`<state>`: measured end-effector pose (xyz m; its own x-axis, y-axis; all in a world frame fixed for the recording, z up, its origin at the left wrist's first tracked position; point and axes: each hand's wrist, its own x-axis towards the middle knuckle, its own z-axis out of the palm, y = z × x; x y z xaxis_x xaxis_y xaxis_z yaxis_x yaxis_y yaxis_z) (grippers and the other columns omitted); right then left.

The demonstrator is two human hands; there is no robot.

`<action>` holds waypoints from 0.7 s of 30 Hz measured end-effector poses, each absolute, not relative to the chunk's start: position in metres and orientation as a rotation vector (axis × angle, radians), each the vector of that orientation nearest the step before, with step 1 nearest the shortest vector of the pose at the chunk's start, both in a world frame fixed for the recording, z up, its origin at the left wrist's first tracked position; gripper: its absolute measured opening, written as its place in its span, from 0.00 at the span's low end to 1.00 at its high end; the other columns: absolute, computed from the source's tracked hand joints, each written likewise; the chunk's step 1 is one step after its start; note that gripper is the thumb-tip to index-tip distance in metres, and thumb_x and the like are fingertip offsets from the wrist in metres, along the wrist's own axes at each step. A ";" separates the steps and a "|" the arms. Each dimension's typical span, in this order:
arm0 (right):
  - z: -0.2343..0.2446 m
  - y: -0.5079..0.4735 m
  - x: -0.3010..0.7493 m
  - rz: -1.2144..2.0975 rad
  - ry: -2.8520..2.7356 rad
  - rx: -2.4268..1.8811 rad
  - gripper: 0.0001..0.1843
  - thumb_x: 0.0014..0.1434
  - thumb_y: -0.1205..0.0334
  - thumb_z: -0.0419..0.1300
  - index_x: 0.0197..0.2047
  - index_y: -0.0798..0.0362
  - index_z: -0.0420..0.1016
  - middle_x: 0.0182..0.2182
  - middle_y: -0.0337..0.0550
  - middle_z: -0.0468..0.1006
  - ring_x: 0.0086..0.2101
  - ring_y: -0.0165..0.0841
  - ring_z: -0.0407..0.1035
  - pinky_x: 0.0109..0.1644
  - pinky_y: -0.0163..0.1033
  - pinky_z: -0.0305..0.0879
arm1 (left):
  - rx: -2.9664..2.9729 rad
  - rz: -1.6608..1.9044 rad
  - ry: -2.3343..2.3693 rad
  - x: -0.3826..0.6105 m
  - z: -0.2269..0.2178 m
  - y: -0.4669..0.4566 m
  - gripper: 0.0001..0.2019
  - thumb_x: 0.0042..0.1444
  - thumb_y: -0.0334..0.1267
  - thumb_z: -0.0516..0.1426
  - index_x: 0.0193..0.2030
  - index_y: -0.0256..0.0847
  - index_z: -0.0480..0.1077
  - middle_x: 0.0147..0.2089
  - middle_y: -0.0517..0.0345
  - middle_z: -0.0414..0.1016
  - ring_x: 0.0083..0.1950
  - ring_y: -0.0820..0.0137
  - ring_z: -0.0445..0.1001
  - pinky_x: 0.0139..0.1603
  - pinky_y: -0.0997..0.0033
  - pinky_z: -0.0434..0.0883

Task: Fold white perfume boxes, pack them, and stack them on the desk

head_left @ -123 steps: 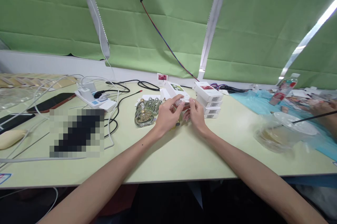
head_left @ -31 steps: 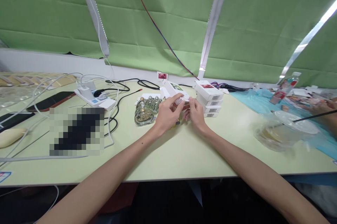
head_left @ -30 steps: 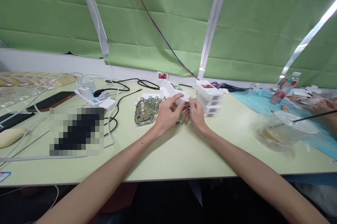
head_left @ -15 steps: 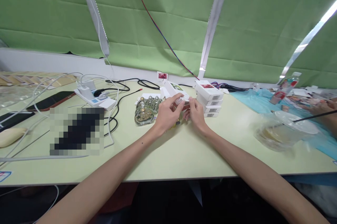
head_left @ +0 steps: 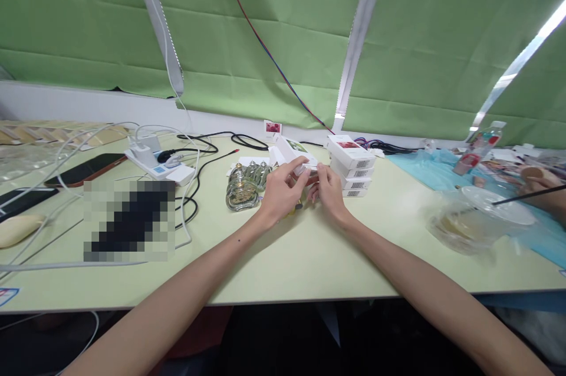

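My left hand (head_left: 279,191) and my right hand (head_left: 326,191) meet at the middle of the pale green table (head_left: 283,252). Both pinch a small white box (head_left: 295,153) with a green picture on it, its end flap between my fingertips. Just right of my hands stands a stack of white boxes (head_left: 352,167) with barcodes. Left of my left hand is a cluster of small glass bottles (head_left: 244,185) with gold caps. Something small and yellow lies under my left palm, mostly hidden.
A white power strip (head_left: 159,167) with tangled cables lies at the left, next to phones (head_left: 86,171). A clear plastic bowl (head_left: 473,223) and a water bottle (head_left: 479,148) sit at the right, where another person's hand (head_left: 537,186) holds a thin stick. Green blinds hang behind.
My hands stay almost still on the box, only the fingers shift slightly. The other person's hand at the far right has moved a little.
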<state>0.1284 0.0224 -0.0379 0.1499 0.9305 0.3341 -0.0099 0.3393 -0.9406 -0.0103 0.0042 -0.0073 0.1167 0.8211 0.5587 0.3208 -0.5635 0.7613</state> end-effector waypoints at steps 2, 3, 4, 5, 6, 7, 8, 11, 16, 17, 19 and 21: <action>-0.038 0.023 0.129 0.868 -1.223 -0.993 0.28 0.60 0.31 0.54 0.35 0.50 0.67 0.21 0.36 0.76 0.13 0.28 0.67 0.13 0.33 0.59 | 1.948 1.450 1.105 -0.010 -0.008 0.005 0.18 0.61 0.47 0.57 0.54 0.42 0.76 0.33 0.58 0.73 0.25 0.77 0.61 0.27 0.76 0.64; -0.038 0.023 0.129 0.866 -1.223 -0.993 0.28 0.60 0.31 0.54 0.35 0.51 0.67 0.21 0.36 0.76 0.13 0.28 0.67 0.13 0.33 0.59 | 1.951 1.449 1.103 -0.010 -0.008 0.005 0.18 0.62 0.48 0.57 0.54 0.41 0.76 0.33 0.59 0.73 0.25 0.77 0.61 0.27 0.77 0.64; -0.038 0.023 0.129 0.865 -1.223 -0.993 0.28 0.60 0.31 0.54 0.35 0.51 0.67 0.22 0.36 0.76 0.13 0.28 0.67 0.13 0.33 0.59 | 1.954 1.449 1.102 -0.010 -0.008 0.005 0.18 0.62 0.48 0.57 0.54 0.41 0.76 0.33 0.59 0.73 0.25 0.77 0.61 0.27 0.77 0.64; -0.038 0.022 0.129 0.865 -1.223 -0.995 0.28 0.60 0.31 0.54 0.35 0.51 0.67 0.22 0.37 0.76 0.13 0.28 0.67 0.13 0.33 0.59 | 1.957 1.447 1.101 -0.010 -0.008 0.005 0.19 0.62 0.48 0.57 0.54 0.42 0.76 0.34 0.59 0.73 0.24 0.77 0.60 0.27 0.77 0.64; -0.037 0.022 0.128 0.864 -1.221 -0.994 0.28 0.60 0.31 0.54 0.35 0.51 0.67 0.22 0.37 0.77 0.13 0.28 0.67 0.13 0.32 0.59 | 1.958 1.445 1.101 -0.010 -0.008 0.005 0.19 0.62 0.48 0.57 0.54 0.42 0.76 0.34 0.59 0.73 0.24 0.77 0.61 0.27 0.77 0.64; -0.037 0.021 0.128 0.863 -1.220 -0.994 0.28 0.61 0.31 0.54 0.35 0.51 0.67 0.22 0.37 0.77 0.13 0.28 0.67 0.13 0.32 0.59 | 1.958 1.444 1.101 -0.010 -0.008 0.005 0.19 0.62 0.48 0.57 0.54 0.42 0.76 0.34 0.59 0.73 0.24 0.77 0.61 0.27 0.77 0.64; -0.036 0.020 0.128 0.862 -1.218 -0.993 0.28 0.61 0.31 0.54 0.35 0.51 0.67 0.22 0.36 0.77 0.13 0.28 0.67 0.13 0.32 0.59 | 1.956 1.445 1.101 -0.010 -0.008 0.004 0.19 0.61 0.48 0.58 0.54 0.42 0.76 0.33 0.59 0.73 0.24 0.77 0.61 0.27 0.77 0.64; -0.034 0.019 0.128 0.862 -1.214 -0.984 0.27 0.61 0.32 0.55 0.36 0.51 0.68 0.22 0.37 0.77 0.13 0.28 0.67 0.14 0.32 0.60 | 1.943 1.457 1.096 -0.010 -0.008 0.004 0.19 0.61 0.48 0.57 0.54 0.41 0.76 0.33 0.59 0.72 0.24 0.78 0.60 0.26 0.77 0.63; -0.032 0.019 0.130 0.843 -1.195 -0.947 0.28 0.59 0.32 0.57 0.36 0.52 0.70 0.22 0.38 0.78 0.13 0.28 0.67 0.15 0.32 0.61 | 1.907 1.485 1.057 -0.011 -0.007 0.003 0.19 0.63 0.50 0.56 0.52 0.41 0.76 0.29 0.62 0.68 0.22 0.79 0.56 0.24 0.77 0.60; -0.032 0.018 0.130 0.837 -1.190 -0.941 0.28 0.58 0.32 0.58 0.35 0.52 0.70 0.22 0.38 0.78 0.13 0.28 0.67 0.15 0.32 0.61 | 1.902 1.488 1.050 -0.011 -0.007 0.003 0.19 0.63 0.51 0.56 0.52 0.40 0.76 0.29 0.62 0.67 0.22 0.79 0.55 0.23 0.77 0.59; -0.031 0.017 0.129 0.830 -1.178 -0.931 0.29 0.57 0.32 0.59 0.34 0.52 0.71 0.22 0.38 0.78 0.13 0.28 0.67 0.15 0.32 0.61 | 1.895 1.495 1.037 -0.011 -0.007 0.003 0.19 0.63 0.51 0.56 0.51 0.40 0.76 0.30 0.62 0.68 0.22 0.80 0.54 0.22 0.78 0.58; -0.030 0.017 0.129 0.832 -1.169 -0.922 0.28 0.57 0.32 0.60 0.34 0.53 0.72 0.21 0.38 0.78 0.13 0.28 0.67 0.15 0.32 0.60 | 1.891 1.503 1.027 -0.011 -0.007 0.003 0.19 0.62 0.50 0.56 0.51 0.39 0.76 0.32 0.61 0.71 0.22 0.81 0.54 0.22 0.78 0.58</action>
